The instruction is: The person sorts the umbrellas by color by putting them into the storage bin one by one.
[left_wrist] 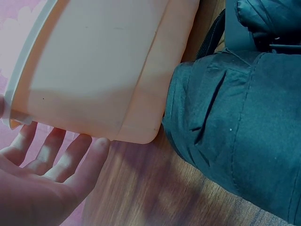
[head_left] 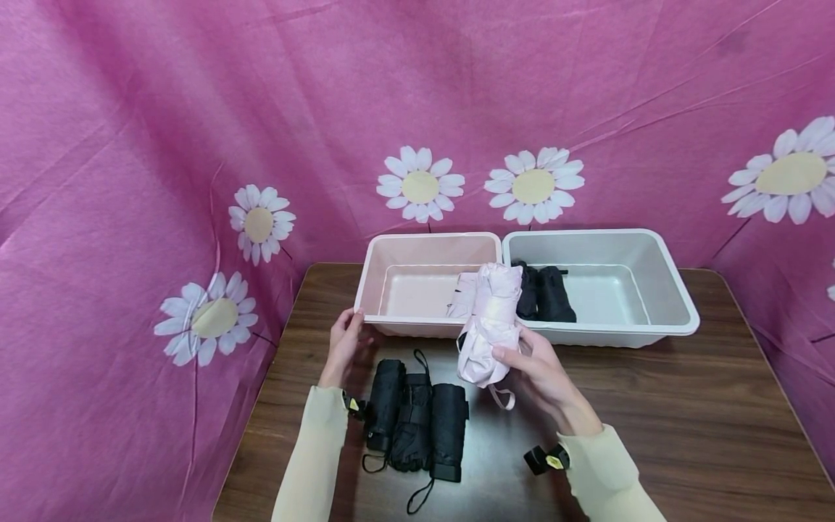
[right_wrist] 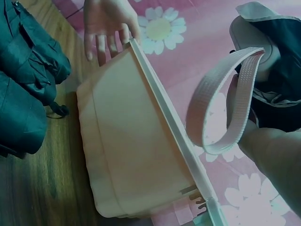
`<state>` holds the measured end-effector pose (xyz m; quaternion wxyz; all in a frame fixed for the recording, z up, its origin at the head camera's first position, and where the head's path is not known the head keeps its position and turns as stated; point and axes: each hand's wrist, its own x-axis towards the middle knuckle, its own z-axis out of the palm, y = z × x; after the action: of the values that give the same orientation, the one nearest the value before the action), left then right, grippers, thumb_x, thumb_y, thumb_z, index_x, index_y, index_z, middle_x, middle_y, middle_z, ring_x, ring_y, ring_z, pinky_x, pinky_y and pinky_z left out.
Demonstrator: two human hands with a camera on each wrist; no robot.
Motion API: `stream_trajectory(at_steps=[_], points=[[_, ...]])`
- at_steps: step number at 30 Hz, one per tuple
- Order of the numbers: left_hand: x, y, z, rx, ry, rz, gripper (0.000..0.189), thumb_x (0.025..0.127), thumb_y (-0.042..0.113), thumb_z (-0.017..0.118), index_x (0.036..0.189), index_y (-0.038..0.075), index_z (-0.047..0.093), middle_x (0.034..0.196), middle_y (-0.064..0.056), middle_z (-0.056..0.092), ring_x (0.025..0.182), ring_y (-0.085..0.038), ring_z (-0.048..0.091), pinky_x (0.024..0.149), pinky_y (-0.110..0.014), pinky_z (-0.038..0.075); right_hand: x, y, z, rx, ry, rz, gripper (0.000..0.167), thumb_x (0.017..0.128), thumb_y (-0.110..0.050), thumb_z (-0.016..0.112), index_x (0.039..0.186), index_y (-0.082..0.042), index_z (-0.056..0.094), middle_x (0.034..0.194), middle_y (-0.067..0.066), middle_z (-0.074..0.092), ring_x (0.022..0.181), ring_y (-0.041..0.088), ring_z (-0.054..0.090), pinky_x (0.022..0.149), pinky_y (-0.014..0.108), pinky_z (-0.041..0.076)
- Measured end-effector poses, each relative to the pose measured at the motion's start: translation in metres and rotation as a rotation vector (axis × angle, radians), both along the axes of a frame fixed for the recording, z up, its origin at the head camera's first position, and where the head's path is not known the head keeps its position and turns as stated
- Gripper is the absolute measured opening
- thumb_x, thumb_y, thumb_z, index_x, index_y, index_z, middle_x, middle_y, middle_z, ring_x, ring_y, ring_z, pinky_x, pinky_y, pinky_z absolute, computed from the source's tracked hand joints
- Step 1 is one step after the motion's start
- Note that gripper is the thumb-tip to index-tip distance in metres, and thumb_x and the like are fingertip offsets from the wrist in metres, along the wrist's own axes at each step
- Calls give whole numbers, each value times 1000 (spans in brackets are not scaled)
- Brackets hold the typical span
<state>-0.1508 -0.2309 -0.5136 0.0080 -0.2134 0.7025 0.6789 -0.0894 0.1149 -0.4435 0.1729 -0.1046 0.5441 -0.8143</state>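
My right hand (head_left: 544, 370) grips a pale pink folded umbrella (head_left: 493, 315) near its lower end, thumb across the fabric. It is held over the front rims where the two bins meet. In the right wrist view its wrist strap (right_wrist: 218, 101) hangs in a loop beside the handle. My left hand (head_left: 342, 344) holds the front left corner of the pink bin (head_left: 424, 320), thumb at the rim and fingers along the outer wall. Inside that bin, at its right end, lies another pale pink folded umbrella (head_left: 462, 293), partly hidden by the held one.
Several black folded umbrellas (head_left: 412, 420) lie side by side on the wooden table (head_left: 717, 406), in front of the pink bin. A white bin (head_left: 672, 290) stands against the pink bin's right side, with black folded umbrellas (head_left: 554, 296) at its left end. A flowered pink cloth (head_left: 326, 145) hangs behind.
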Motion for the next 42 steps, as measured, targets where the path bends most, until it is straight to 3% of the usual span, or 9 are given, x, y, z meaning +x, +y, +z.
stream_trajectory(at_steps=[11,17,26,32,37,42], points=[[1,0,1,8,13,5,38,100,26,51,126,-2,51,111,-17,55,85,-14,63,78,-44,58,-11,-6,-3,-48,31,5,59,88,9,49,141,13,24,119,-4,61,107,6,59,91,20,51],[1,1,2,20,21,6,40,100,26,52,127,-3,50,110,-15,56,83,-11,63,74,-41,59,-19,-12,-3,-48,-16,-25,50,90,6,54,135,8,33,116,0,62,103,8,61,91,22,52],[2,2,2,4,9,4,40,100,26,51,128,-3,50,107,-14,53,105,-36,59,88,-57,53,-31,-20,-2,-26,-103,-135,50,91,3,58,136,9,36,114,-1,62,102,8,61,89,22,53],[1,2,2,4,6,3,37,101,24,50,127,-2,51,105,-10,54,102,-31,61,87,-55,54,-39,-24,-1,-56,-122,-179,49,91,1,60,135,6,40,115,-1,64,103,8,62,90,23,53],[0,0,1,9,13,-4,37,101,25,50,127,-1,51,91,0,51,97,-27,60,88,-56,53,-45,-26,-1,-56,-128,-191,50,91,2,60,136,6,40,117,0,61,105,9,60,90,23,53],[0,-1,1,18,8,-13,39,100,26,51,128,-1,50,86,4,48,88,-19,60,83,-49,57,-51,-27,-2,-56,-141,-193,54,90,5,56,139,9,35,116,0,60,103,9,60,88,22,53]])
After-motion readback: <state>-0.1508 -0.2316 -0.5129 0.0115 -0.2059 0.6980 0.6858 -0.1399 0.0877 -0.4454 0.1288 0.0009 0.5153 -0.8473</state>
